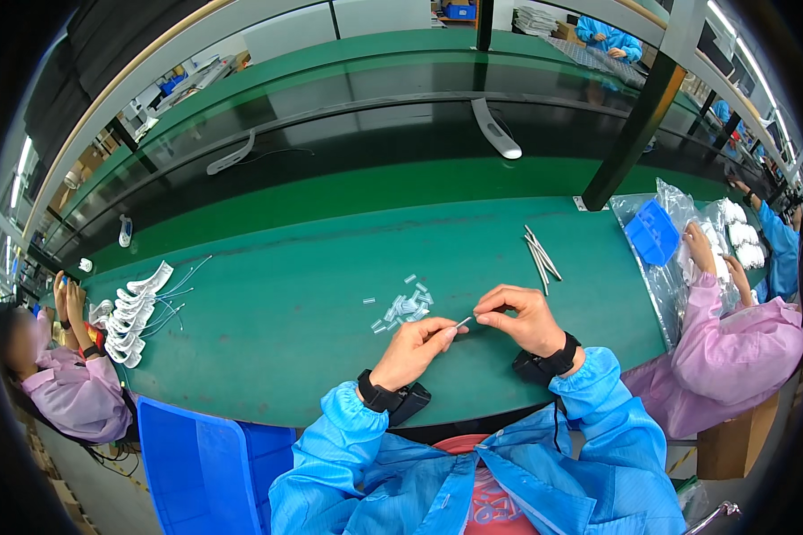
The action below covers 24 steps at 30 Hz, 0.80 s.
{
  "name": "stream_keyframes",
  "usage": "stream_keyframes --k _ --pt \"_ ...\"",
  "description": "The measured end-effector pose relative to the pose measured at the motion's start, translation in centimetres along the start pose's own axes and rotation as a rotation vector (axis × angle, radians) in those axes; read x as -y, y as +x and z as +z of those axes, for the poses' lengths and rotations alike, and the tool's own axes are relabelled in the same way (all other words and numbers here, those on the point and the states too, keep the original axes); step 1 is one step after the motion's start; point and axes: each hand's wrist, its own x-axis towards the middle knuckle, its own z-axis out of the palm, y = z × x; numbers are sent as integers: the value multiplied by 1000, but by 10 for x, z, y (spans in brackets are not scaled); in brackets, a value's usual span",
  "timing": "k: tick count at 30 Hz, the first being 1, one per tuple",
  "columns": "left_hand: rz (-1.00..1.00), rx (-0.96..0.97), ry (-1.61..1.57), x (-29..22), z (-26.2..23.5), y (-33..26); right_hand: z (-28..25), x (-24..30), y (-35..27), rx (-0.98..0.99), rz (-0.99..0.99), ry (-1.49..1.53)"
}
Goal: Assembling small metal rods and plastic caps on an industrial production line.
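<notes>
Over the green table, my left hand (pixel 412 349) pinches a small thin pale piece (pixel 463 322) between thumb and fingertips, its end pointing up to the right. Close beside that end, my right hand (pixel 526 319) has its thumb and forefinger pressed together; what they hold, if anything, is too small to make out. Just beyond my left hand lies a loose pile of short clear tube-like pieces (pixel 407 308). Several slim metal-coloured rods (pixel 542 257) rest on the table past my right hand. Both wrists wear black bands.
White curved parts with thin wires (pixel 134 312) lie in a row at the left. A blue bin (pixel 192 464) stands below the table edge. At the right, a blue tray (pixel 653 234) sits on plastic near a co-worker (pixel 732 334). A white curved device (pixel 496 132) is on the conveyor.
</notes>
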Motion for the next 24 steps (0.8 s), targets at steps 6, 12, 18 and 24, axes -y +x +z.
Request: stream_keyframes --k 6,12,18,24 --pt "-27 18 15 2 0 0 1 8 2 38 -102 -73" --pt "-40 34 -18 6 -1 0 2 13 2 54 -188 -175" --pt "-96 102 -83 9 -2 0 0 15 4 144 -288 -213" --pt "-85 91 -13 1 0 -2 2 15 6 196 -347 -266"
